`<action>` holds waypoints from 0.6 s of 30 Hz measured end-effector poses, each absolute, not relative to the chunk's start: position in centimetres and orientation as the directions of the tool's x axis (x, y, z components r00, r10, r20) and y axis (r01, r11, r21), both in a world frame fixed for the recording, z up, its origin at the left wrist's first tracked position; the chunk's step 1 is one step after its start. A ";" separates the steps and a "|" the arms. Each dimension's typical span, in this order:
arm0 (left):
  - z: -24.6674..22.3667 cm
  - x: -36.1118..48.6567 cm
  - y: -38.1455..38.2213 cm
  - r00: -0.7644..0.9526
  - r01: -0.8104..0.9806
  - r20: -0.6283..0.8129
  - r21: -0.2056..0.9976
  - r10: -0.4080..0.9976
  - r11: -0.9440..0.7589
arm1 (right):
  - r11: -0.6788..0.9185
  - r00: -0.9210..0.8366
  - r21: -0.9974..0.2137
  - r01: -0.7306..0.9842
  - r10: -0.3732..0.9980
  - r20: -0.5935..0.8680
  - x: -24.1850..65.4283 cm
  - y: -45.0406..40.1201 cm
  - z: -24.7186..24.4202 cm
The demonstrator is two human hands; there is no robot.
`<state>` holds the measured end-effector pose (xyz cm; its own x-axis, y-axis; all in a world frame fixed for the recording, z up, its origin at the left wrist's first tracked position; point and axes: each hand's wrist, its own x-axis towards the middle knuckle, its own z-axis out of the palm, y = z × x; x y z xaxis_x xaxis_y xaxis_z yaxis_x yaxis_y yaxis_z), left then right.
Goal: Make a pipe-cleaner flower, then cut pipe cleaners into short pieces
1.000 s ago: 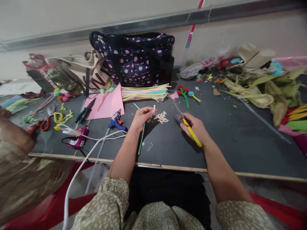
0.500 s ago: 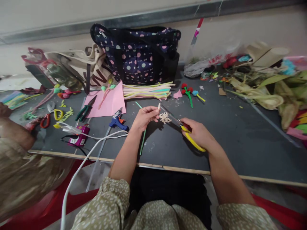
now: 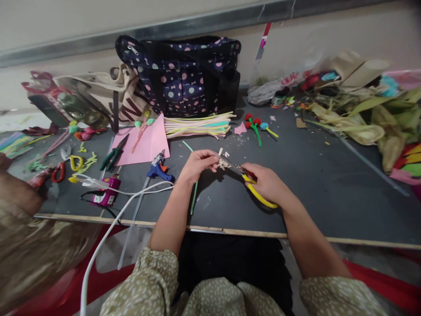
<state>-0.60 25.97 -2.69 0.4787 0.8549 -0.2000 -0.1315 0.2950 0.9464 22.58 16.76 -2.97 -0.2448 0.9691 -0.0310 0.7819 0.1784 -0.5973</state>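
My right hand [image 3: 268, 184] is wrapped round the yellow handles of a pair of scissors [image 3: 260, 196], whose blades point left to my left fingertips. My left hand [image 3: 201, 164] is pinched at the blade tips on a short cream pipe cleaner piece, mostly hidden by the fingers. A small cream bit [image 3: 220, 151] shows just above the blades. Under and beside the blades lies a little heap of cut cream pieces [image 3: 224, 164] on the dark table. A green pipe cleaner [image 3: 194, 197] runs beneath my left hand.
Behind lie a bundle of pipe cleaners [image 3: 197, 126], a pink sheet [image 3: 156, 147] and red pompom flowers [image 3: 252, 122]. A blue glue gun [image 3: 159, 169], green-handled pliers [image 3: 114, 156] and a white cable [image 3: 118, 217] are left. Another person's arm [image 3: 19, 188] rests far left. Dried husks [image 3: 355, 123] lie right.
The scissors and my right hand have moved slightly left, and the blades now meet my left fingertips. The cream bit that stood upright there sits lower. The whole view has shifted a little.
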 end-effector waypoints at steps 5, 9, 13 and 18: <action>-2.7 -0.6 25.9 0.492 -0.079 -0.213 0.955 0.844 0.287 | 0.184 -0.254 -0.596 0.781 0.967 -0.035 22.6 16.8 -3.1; -2.6 -0.6 25.9 0.495 -0.083 -0.214 0.953 0.842 0.291 | 0.185 -0.256 -0.593 0.784 0.966 -0.037 22.5 16.8 -2.9; -2.4 -0.6 25.9 0.490 -0.093 -0.230 0.945 0.841 0.312 | 0.178 -0.245 -0.578 0.797 0.969 -0.039 22.4 16.7 -3.0; -2.2 -0.6 25.9 0.493 -0.093 -0.234 0.943 0.838 0.318 | 0.189 -0.256 -0.573 0.798 0.966 -0.038 22.4 16.7 -3.2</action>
<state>-0.56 25.85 -2.19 0.4928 0.8381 -0.2339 -0.0935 0.3183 0.9434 22.42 16.72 -3.20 -0.2561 0.9659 -0.0382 0.7975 0.1888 -0.5730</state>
